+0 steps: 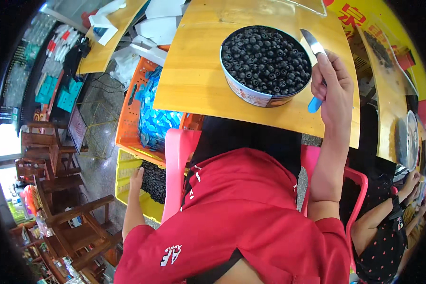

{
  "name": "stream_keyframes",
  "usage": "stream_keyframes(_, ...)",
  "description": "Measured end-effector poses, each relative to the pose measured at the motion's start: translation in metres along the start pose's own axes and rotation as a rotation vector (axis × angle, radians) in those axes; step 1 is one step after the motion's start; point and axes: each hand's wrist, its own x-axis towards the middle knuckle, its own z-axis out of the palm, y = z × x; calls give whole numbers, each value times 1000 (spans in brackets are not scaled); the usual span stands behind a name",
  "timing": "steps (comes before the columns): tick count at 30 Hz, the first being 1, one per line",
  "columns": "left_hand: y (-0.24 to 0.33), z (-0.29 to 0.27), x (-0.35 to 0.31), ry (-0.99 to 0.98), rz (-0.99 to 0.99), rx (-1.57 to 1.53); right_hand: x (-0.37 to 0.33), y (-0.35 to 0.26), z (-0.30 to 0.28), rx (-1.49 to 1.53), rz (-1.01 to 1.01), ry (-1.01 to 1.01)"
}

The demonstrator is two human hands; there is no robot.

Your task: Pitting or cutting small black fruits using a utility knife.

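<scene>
My right hand is closed around a small knife, its metal blade pointing up and its blue handle end showing below the fingers. Just left of that hand stands a wide round tub with printed sides. Small dark round pieces, many with ring-like tops, fill it nearly to the rim. Low on the left, my left hand is at a yellow basket that holds a mass of small dark pieces. Its fingers show too little to tell whether they grip anything.
The tub is on a wooden table. An orange crate of blue-and-white packets is left of the table. I sit on a pink chair. Wooden chairs fill the lower left. Another person sits at the right beside a second table.
</scene>
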Motion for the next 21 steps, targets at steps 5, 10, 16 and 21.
stream_keyframes(5,220,22,-22,201,375,135,-7,-8,1,-114,4,61)
stream_keyframes(10,440,7,-89,86,1114,-196,-7,-10,3,-197,-7,70)
stream_keyframes(16,589,20,-147,-104,1638,-27,-9,-8,4,-318,-50,29)
stream_keyframes(21,623,44,-135,-271,1680,384,-10,-6,5,-375,-131,-14)
